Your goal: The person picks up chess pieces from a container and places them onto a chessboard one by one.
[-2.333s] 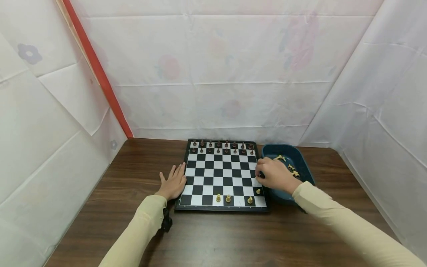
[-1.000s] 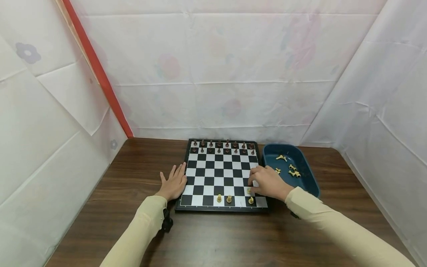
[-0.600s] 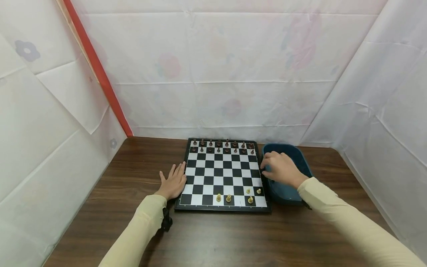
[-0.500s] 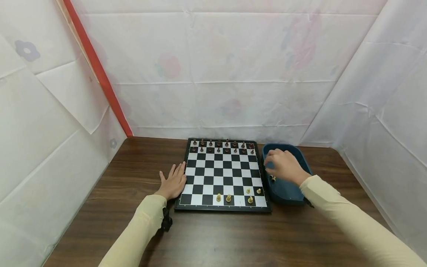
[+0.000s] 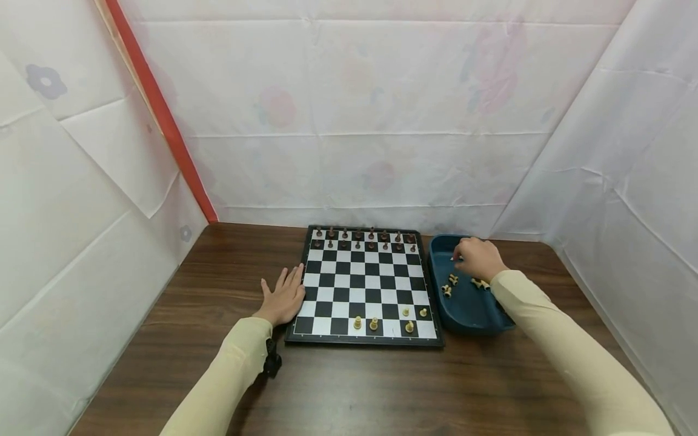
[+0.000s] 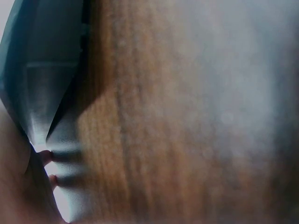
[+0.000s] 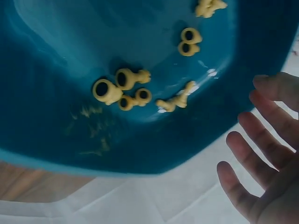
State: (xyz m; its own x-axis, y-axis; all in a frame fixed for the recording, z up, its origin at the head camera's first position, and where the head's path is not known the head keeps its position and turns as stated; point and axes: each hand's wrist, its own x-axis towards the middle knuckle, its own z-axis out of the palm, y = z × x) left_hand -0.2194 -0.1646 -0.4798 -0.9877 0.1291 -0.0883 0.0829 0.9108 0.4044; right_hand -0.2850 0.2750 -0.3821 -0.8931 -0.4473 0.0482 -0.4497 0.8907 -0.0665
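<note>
My left hand (image 5: 282, 300) rests on the table with fingers spread, its fingertips touching the left edge of the black-and-white chessboard (image 5: 357, 281). Over the far part of a blue tray (image 5: 471, 315) hovers my right hand (image 5: 480, 259). The right wrist view has that hand with its fingers (image 7: 261, 140) apart and loosely bent, holding nothing. Several pale yellow chess pieces (image 7: 133, 78) lie on their sides in the tray. On the near rows of the board stand pale pieces, including two pawns (image 5: 406, 312) at right. Dark red-brown pieces (image 5: 357, 244) fill the two far rows.
The board and tray stand side by side on a brown wooden table (image 5: 349, 387). White patterned sheeting (image 5: 354, 121) rises behind and at both sides, with a red strip (image 5: 163, 115) at left. The left wrist view is mostly blurred wood grain.
My right hand has set a pale pawn on the board beside another, let it go, and moved right and away over the tray. The left hand has stayed put.
</note>
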